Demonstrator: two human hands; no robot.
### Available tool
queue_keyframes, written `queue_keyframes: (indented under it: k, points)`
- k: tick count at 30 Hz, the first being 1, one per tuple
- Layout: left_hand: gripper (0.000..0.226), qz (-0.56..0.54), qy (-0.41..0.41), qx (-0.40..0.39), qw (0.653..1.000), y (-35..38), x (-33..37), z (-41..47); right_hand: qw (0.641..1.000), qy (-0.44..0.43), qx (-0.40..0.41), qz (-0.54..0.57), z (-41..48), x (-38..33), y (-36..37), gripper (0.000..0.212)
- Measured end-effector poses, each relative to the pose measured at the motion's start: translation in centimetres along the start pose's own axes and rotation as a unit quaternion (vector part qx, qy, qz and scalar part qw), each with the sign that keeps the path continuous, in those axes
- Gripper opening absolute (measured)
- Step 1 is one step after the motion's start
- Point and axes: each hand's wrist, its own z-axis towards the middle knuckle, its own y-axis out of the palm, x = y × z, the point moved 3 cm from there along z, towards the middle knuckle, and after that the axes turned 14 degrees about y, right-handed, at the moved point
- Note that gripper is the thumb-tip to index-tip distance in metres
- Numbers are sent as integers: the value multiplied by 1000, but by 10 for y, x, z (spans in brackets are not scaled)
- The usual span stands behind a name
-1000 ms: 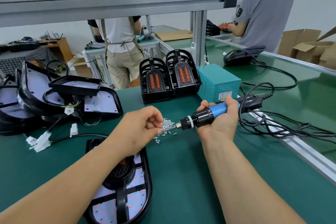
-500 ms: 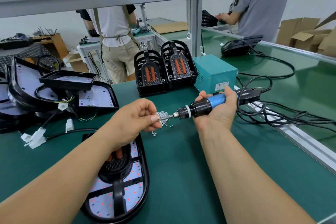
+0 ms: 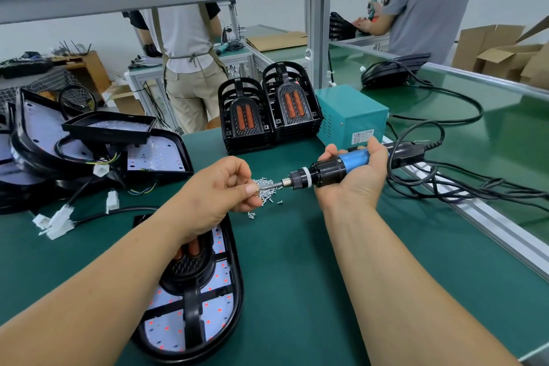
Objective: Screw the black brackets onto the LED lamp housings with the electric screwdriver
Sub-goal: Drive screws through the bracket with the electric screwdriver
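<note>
— Green matting (image 3: pixel 297 276) covers the bench, and two other people work at benches behind it. How far along is the job?

— Early, I'd judge. One LED lamp housing (image 3: pixel 221 318) lies face-up nearest the wearer, partly under the left forearm. A black bracket (image 3: pixel 194 303) sits across it. I can't tell whether any screw has gone into it.

— And the hands?

— The right hand (image 3: pixel 353 178) is wrapped round the blue-and-black body of the electric screwdriver (image 3: pixel 335 168). It holds the tool level above the mat with the bit pointing left. The left hand (image 3: pixel 219 190) has thumb and forefinger pinched together at the bit's tip, with the other fingers curled in. I take it to be seating a screw (image 3: pixel 258 186) there, though the screw is too small to see clearly.

— Taken from where?

— Probably from the loose pile of screws (image 3: pixel 267 192) on the mat just under the bit.

— What remains?

— This screw has to be driven into the bracket, and likely more after it. Two stacks of brackets (image 3: pixel 270 116) stand at the back beside a teal power box (image 3: pixel 350 113). A heap of housings (image 3: pixel 157 154) with dangling white connectors lies to the left, none showing a bracket. Most of the work looks to be ahead.
</note>
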Motion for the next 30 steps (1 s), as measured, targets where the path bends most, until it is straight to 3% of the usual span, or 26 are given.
queue_keyframes:
  k: [9,14,25,30]
  points:
    - [17,16,-11,-6,1000,-2,-7,3,1000,-10,-14,-3,-1,-1,2,29]
    - [17,89,-17,-15,996,-1,-12,6,999,-27,-23,-23,-4,0,5,29]
    - [17,143,-54,-17,988,6,-17,10,983,-127,-52,-125,-18,1,17,22]
    - [14,159,-59,-15,985,7,-17,10,973,-153,-62,-161,-25,9,19,31]
